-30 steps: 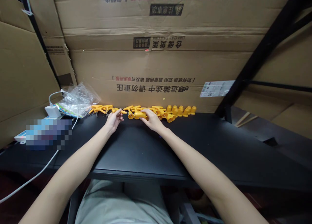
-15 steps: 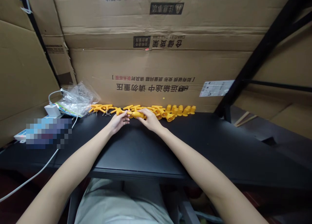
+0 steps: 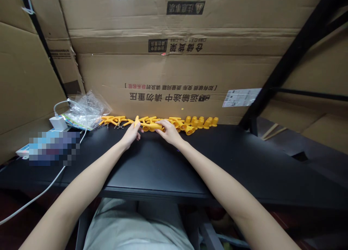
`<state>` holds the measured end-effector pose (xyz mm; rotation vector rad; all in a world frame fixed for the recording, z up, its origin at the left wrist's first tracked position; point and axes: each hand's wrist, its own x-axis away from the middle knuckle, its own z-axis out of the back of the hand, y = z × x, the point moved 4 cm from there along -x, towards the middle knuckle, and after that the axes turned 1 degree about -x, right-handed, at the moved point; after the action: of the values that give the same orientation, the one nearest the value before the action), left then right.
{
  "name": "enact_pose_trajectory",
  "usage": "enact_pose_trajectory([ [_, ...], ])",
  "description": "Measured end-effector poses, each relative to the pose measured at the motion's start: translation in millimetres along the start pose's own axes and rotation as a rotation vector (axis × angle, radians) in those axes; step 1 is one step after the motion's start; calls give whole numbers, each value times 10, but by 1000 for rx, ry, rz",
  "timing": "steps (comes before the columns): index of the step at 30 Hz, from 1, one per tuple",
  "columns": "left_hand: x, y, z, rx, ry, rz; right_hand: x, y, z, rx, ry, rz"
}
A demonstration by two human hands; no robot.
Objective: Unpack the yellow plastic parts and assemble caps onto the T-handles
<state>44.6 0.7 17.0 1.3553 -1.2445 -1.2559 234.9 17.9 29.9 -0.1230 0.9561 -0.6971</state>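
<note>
Near the back of the table, my left hand (image 3: pixel 131 134) is closed on a yellow T-shaped handle (image 3: pixel 137 121), one arm of which stands up above the fingers. My right hand (image 3: pixel 169 132) pinches a yellow tapered sleeve (image 3: pixel 154 126) lying sideways between the two hands. Whether the handle and sleeve touch is too small to tell. Behind the hands runs a row of similar yellow T-shaped handles (image 3: pixel 108 120), some with coiled metal screws (image 3: pixel 119 126). Yellow sleeves lie with wide mouths facing me (image 3: pixel 190 130) just right of my right hand.
Several yellow sleeves (image 3: pixel 208 123) stand upright at the right of the row. A crumpled clear plastic bag (image 3: pixel 91 107), white charger (image 3: pixel 58 123) and cable are on the left. Cardboard (image 3: pixel 174 70) walls the back of the black table (image 3: pixel 152 170); a black metal post (image 3: pixel 274 76) rises at right.
The handle in my left hand has turned, so one arm now points up. My left hand has shifted slightly left, and the gap between my hands has widened a little.
</note>
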Motion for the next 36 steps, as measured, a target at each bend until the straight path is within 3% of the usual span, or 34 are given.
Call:
enact_pose_trajectory([
  [4,33,72,75,-219,75,-225,-4,45,21,-31,-21,-28],
  [9,84,184,135,-420,119,-320,-7,45,1,-56,-53,-70],
  [16,89,230,157,-260,118,-297,11,149,-43,-349,-101,-248],
  [21,77,245,134,-258,51,-287,-4,200,49,-524,-135,-354],
  [32,105,227,64,-235,-35,-257,18,21,56,-599,-169,-786],
  [36,53,164,99,-225,-35,-220,7,42,94,-685,-215,-717],
])
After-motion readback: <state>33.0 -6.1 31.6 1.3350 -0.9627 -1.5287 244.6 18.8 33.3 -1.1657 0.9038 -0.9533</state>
